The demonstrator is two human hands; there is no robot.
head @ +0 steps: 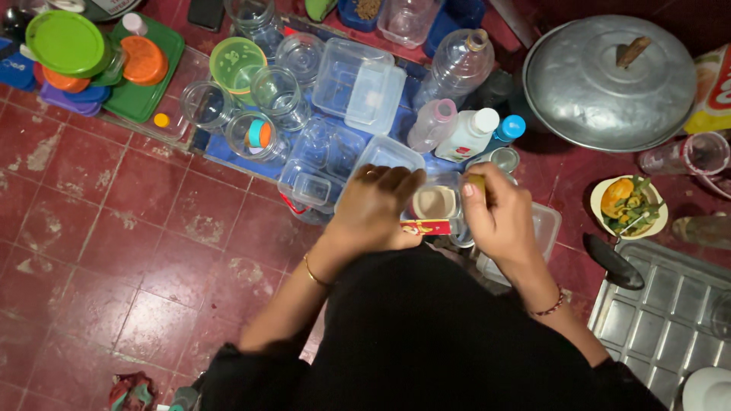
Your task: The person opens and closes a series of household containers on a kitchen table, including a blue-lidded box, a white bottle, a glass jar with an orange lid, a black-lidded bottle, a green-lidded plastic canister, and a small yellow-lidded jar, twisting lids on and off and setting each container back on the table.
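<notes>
Left hand (375, 204): fingers curled down over the rim of a small clear jar (435, 202), gripping it from the left side; a thin gold bangle (314, 272) sits on the wrist.
Right hand (499, 217): closed around a small yellowish item (477, 183) held between thumb and fingers, just right of the jar; what the item is cannot be told. A beaded bracelet (550, 306) circles the wrist.
Small clear jar: on the red tiled floor (114, 228), between both hands, directly ahead of the person's lap; pale beige contents visible from above.
Red packet (426, 227): flat strip lying at the jar's near side, touching the left hand's fingers.
Clear square containers (358, 84): several, with lids, clustered on a blue mat (228, 148) beyond the left hand.
Glass jars (278, 95): open, grouped left of the square containers.
Green bowl (236, 65): among the glass jars, toward the far edge of the mat.
Plastic bottles (457, 68): one tall clear, others white and pink with coloured caps, standing beyond the right hand.
Coloured lids (65, 42): green, orange and purple, stacked on a green tray (145, 99) at the far left corner of the floor.
Metal pot lid (609, 84): large, domed, far right.
Plate of food (628, 205): small, right of the right hand, well apart.
Metal tray (662, 320): embossed squares, near right corner.
</notes>
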